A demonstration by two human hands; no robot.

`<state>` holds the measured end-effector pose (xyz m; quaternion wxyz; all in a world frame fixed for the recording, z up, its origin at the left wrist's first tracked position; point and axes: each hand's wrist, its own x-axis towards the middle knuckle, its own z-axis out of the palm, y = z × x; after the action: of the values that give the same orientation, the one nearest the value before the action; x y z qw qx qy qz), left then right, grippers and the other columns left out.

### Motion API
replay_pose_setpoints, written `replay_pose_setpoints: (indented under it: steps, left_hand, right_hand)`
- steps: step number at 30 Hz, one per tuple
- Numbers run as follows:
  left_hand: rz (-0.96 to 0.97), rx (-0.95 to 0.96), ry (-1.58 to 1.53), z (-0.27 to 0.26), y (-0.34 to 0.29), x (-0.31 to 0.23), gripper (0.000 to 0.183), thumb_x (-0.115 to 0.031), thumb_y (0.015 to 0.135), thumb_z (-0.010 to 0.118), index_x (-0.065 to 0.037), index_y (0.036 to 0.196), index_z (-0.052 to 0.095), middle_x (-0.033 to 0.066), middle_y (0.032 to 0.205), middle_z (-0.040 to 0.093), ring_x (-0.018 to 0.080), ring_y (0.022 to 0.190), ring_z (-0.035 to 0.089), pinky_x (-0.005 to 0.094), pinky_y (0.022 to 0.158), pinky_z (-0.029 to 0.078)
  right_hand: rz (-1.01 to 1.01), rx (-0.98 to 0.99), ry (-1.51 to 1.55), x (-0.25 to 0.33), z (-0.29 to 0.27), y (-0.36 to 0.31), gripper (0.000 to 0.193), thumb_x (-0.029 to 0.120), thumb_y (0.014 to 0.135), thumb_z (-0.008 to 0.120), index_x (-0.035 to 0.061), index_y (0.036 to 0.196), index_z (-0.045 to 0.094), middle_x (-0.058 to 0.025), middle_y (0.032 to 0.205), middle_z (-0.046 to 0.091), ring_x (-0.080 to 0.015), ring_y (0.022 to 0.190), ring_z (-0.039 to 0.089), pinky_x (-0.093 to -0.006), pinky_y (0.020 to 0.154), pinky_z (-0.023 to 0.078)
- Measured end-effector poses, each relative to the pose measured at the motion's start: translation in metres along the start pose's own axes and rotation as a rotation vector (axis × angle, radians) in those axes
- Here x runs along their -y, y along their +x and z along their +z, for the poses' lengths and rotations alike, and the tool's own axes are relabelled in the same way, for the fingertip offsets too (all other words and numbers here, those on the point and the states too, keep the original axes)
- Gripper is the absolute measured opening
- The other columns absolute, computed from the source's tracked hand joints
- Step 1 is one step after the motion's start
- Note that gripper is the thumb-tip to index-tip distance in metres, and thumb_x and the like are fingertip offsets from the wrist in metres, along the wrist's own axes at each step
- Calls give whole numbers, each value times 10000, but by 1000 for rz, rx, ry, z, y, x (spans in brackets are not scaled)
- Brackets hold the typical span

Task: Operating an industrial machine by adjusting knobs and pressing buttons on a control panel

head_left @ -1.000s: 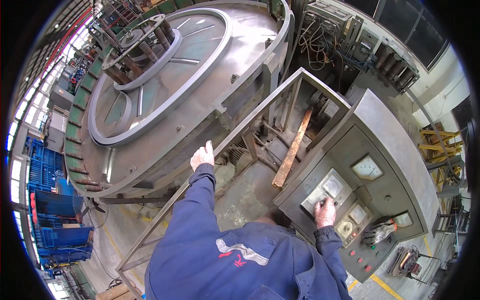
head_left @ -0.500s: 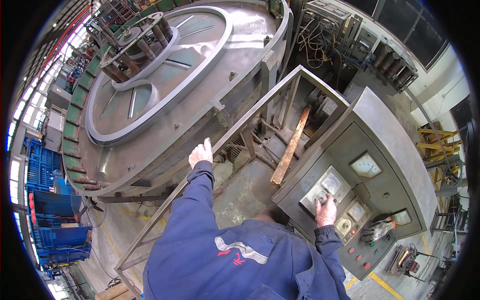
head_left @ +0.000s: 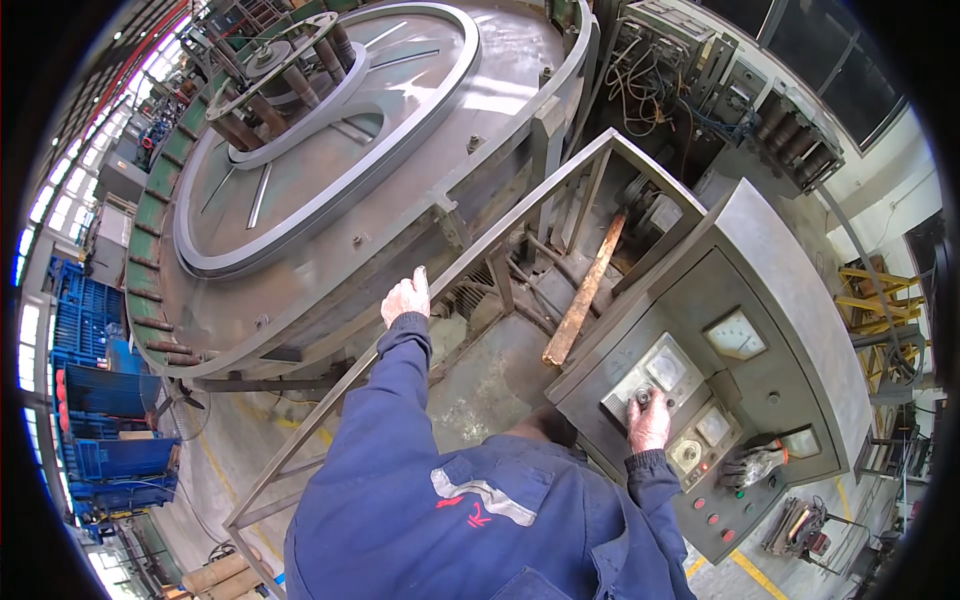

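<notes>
My left hand is closed around the slanting metal guard rail, thumb up along it; its fingers are partly hidden. My right hand pinches a small dark knob on the grey control console. A square dial gauge sits just above that knob. Beyond the rail lies a big round metal turntable, bearing a curved grey metal ring with an inner curl. Pillars stand in a cluster at its hub.
A worn wooden bar leans inside the rail frame. Work gloves lie on the console by coloured push buttons. Blue racks stand at the left, a yellow frame at the right. Tangled cables hang behind.
The turntable has turned: the inner curl and the slots inside the ring show at another angle. Both hands keep their places on rail and knob. The view has shifted slightly.
</notes>
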<state>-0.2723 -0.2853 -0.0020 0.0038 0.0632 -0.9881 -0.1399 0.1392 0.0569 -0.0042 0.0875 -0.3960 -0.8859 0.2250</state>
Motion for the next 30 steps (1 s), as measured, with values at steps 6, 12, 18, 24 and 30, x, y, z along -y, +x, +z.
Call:
replay_pose_setpoints:
  steps: [6,12,18,24,30]
  left_hand:
    - [-1,13,2,1,2,1,683,-618,1035,355,-78,993,772,180,1022,754,365,1011,708,480,926,521]
    - [2,10,4,1,2,1,687,-620,1034,354,-77,994,773,181,1018,754,365,1012,708,481,924,522]
    - [-5,18,2,-1,1,-1,688,-625,1032,349,-86,996,775,177,1025,756,361,1012,708,480,923,523]
    - [-4,16,5,1,1,1,688,-627,1032,346,-89,998,775,174,1034,755,359,1017,707,481,924,522]
    - [-4,33,12,-5,0,-4,682,-622,1033,353,-86,995,774,175,1036,755,363,1020,705,482,926,521]
  right_hand:
    - [-6,-5,-12,4,-2,2,381,189,880,771,43,1193,608,-189,1004,712,-361,913,698,-447,838,551]
    - [-9,-6,-16,7,-4,2,320,196,884,758,60,1141,624,-183,1000,711,-369,912,692,-450,828,547]
    - [15,0,-21,5,-3,2,305,186,887,738,91,1152,622,-179,1017,711,-382,945,691,-460,838,542]
    - [4,-5,-21,5,-1,3,296,173,891,724,89,1157,623,-182,1021,712,-381,956,689,-462,841,541]
    - [-34,-36,-51,-2,5,2,276,170,899,718,85,1145,624,-181,1006,708,-380,936,686,-465,830,541]
